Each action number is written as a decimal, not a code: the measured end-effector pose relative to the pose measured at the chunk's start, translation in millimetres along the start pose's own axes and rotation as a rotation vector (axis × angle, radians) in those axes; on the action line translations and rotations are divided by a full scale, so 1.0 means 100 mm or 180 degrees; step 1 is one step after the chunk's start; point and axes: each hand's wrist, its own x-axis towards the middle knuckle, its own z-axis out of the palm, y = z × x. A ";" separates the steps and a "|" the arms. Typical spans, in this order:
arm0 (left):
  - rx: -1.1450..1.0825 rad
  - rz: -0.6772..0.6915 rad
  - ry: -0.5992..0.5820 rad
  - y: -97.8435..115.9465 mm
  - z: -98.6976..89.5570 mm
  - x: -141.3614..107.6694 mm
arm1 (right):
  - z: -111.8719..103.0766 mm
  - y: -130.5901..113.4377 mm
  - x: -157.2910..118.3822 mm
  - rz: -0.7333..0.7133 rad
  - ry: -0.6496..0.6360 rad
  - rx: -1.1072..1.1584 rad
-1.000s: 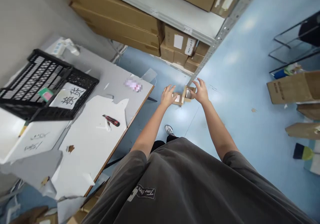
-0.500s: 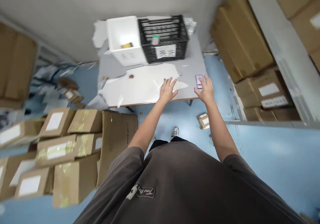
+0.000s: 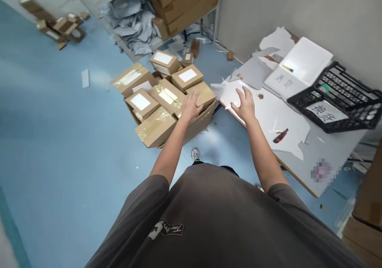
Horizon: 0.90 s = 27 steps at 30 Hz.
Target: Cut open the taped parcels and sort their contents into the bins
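Note:
My left hand [image 3: 191,108] is spread with nothing in it, over the right side of a large carton [image 3: 198,126] filled with small taped cardboard boxes [image 3: 168,95]. Whether its fingers touch a box I cannot tell. My right hand [image 3: 245,105] has its fingers apart and holds nothing; it is over the left end of the table, above white paper [image 3: 265,112]. On that paper, to the right of my right hand, lies a red and black tool [image 3: 281,135].
A white bin [image 3: 301,67] and a black crate [image 3: 346,96] stand at the back of the table [image 3: 301,176]. Behind the carton is a shelf with large boxes [image 3: 182,1] and crumpled grey wrapping [image 3: 131,19]. More boxes are at the lower right.
My view has turned left, so the carton of boxes is now central and the table is on the right. Both hands have shifted from the table's front toward the carton and stay empty.

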 end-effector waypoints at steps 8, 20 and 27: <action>-0.0141 -0.0439 -0.0120 -0.99 -0.23 0.10 | 0.59 -0.81 0.96 -0.0368 -0.0522 -0.0014; 0.0156 -0.0629 -0.0921 -0.60 0.92 1.04 | 1.49 0.00 1.57 -0.0804 -0.1735 -0.0008; 0.0163 -0.1312 -0.1457 -0.90 1.44 1.74 | 2.40 0.47 2.32 -0.1651 -0.2575 0.0352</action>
